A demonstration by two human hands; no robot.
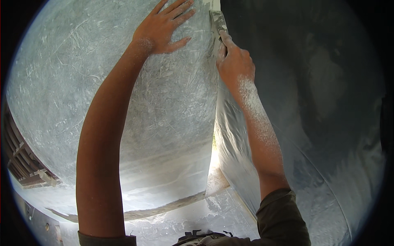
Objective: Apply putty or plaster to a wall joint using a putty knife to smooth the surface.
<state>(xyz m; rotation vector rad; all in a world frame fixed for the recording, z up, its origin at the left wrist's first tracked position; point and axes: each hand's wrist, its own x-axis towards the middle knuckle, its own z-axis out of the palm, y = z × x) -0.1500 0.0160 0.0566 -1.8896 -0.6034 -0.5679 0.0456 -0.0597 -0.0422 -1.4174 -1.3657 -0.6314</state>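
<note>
**Two hands at the corner of a plastered wall**

The left hand (164,28) lies flat on the grey wall face (123,102), with the fingers spread apart and the palm pressed to the surface. It holds nothing. The wall face is rough, with many pale scratch lines and streaks of white filler going in all directions.

The right hand (234,61) is closed around a putty knife (217,20). The index finger is stretched along the tool, and the other fingers are folded around the handle, which is hidden in the fist. The grey blade is smeared with pale filler and rests on the corner edge (216,123) of the wall, near the top of the picture, just beside the fingertips of the left hand. The two hands are near each other but they do not touch.

White dust covers the back of the right hand and the right forearm (258,123). A little dust is also on the left wrist.

To the right of the corner edge, the second wall face (320,102) is darker and in shadow. At the bottom, the tiled floor (221,209) is pale and spotted with white filler. At the left rim stands a wooden frame (24,164). Both sleeves are dark and pushed up above the elbows.
</note>
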